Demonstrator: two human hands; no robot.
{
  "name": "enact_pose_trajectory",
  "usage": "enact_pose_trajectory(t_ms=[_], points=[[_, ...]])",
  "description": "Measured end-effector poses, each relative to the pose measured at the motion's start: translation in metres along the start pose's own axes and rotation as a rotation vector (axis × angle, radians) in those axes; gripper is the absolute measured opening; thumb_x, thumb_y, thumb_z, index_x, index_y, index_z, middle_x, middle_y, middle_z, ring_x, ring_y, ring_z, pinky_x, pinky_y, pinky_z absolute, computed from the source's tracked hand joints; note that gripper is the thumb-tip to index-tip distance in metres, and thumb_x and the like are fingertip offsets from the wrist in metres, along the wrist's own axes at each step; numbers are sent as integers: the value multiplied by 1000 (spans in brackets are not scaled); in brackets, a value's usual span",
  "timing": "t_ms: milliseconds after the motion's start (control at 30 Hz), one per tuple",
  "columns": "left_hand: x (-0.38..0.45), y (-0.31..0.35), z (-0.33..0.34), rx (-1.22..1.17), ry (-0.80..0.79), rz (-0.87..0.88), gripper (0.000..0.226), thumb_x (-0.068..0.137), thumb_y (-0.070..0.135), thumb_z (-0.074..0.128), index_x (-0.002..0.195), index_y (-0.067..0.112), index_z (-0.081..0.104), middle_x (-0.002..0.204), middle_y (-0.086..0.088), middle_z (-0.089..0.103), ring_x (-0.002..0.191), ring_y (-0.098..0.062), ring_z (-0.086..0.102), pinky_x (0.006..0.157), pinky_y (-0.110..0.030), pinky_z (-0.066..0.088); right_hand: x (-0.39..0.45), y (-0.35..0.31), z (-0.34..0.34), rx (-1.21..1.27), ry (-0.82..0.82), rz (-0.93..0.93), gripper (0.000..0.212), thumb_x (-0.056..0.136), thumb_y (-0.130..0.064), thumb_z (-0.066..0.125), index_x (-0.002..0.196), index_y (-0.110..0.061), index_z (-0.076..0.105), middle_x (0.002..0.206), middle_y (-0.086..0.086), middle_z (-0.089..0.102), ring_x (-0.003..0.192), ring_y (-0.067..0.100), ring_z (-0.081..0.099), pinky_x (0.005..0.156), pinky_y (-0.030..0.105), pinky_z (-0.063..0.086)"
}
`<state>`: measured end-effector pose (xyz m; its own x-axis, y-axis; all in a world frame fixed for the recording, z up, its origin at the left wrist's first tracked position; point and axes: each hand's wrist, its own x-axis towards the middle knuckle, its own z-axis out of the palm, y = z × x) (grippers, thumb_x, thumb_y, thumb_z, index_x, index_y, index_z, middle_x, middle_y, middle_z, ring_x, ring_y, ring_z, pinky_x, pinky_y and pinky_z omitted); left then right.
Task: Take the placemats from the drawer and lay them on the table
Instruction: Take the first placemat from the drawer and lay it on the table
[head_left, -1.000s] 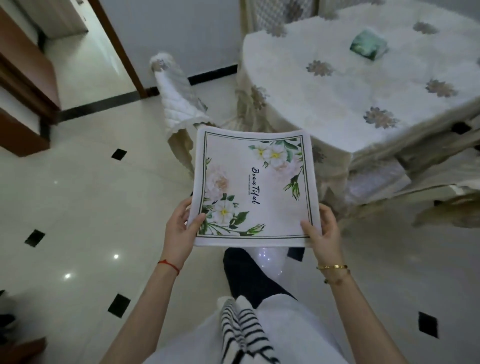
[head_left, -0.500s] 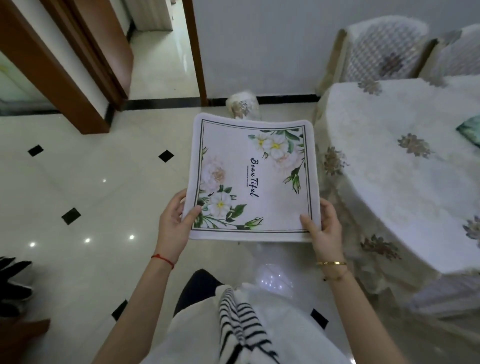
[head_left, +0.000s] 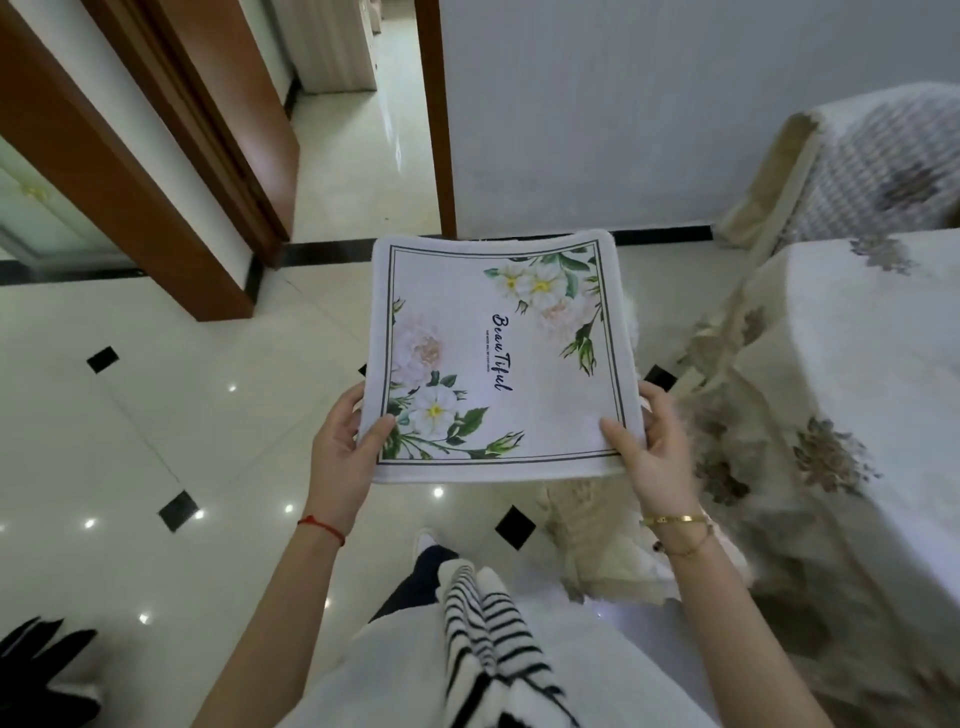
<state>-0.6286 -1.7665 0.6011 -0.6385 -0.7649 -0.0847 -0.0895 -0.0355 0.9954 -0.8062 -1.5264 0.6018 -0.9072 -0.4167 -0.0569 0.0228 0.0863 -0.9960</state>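
Placemats, or at least the one floral mat (head_left: 498, 358) showing on top, are sitting in the middle of the frame, being carried flat and face-up in front of the person's body; whether more mats are lying stacked beneath it cannot be told from here. Going from the biggest thing down, the tiled floor (head_left: 171, 405) is filling the left and centre of the frame, with a doorway opening at the upper middle. The table (head_left: 857, 374), draped in a pale cloth with flower motifs, is taking up the right side, and a covered chair (head_left: 872, 166) is standing at the upper right behind it. The mat is hanging over the floor just left of the table's edge, not yet over the cloth, so the laying step is, by my judgement, yet to begin. It is being held level, probably so that it stays unfolded and ready to go straight down. The left hand (head_left: 345, 447) is gripping the mat's lower left corner, thumb pressing on top and fingers curling underneath. The right hand (head_left: 657, 457) is mirroring this at the lower right corner, thumb clamped on the printed face and fingers wrapping the edge. Holding both near corners is likely keeping the far edge from drooping.
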Motion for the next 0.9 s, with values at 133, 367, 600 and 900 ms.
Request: enact_pose_trajectory(t_ms=[133,367,600,900], points=[[89,10,-32,46,-54,0,37,92,6,61,118,32,59,110,6,72,102,-19,68,85,-35,58,54,-5,63,37,43,14,38,86,-6,65,115,-29,55,113,-4,67,105,16,64,91,44,52],[214,19,-32,79,-171,-23,36,93,5,59,126,19,56,109,4,72,99,-19,69,80,-29,59,131,-4,115,62,178,85,40,86,-9,66,122,-20,53,120,2,64,111,18,61,97,49,48],[344,18,23,98,-295,-25,36,92,4,59,126,17,56,110,1,71,96,-19,70,76,-28,59,236,8,126,68,308,85,38,87,-3,63,121,-17,53,118,6,64,110,20,61,97,49,48],[516,55,180,108,-461,6,38,92,5,60,128,14,55,114,-3,69,96,-16,69,72,-21,57,409,-8,67,99,510,85,39,85,-1,64,120,-13,54,110,0,67,100,14,66,91,35,53]])
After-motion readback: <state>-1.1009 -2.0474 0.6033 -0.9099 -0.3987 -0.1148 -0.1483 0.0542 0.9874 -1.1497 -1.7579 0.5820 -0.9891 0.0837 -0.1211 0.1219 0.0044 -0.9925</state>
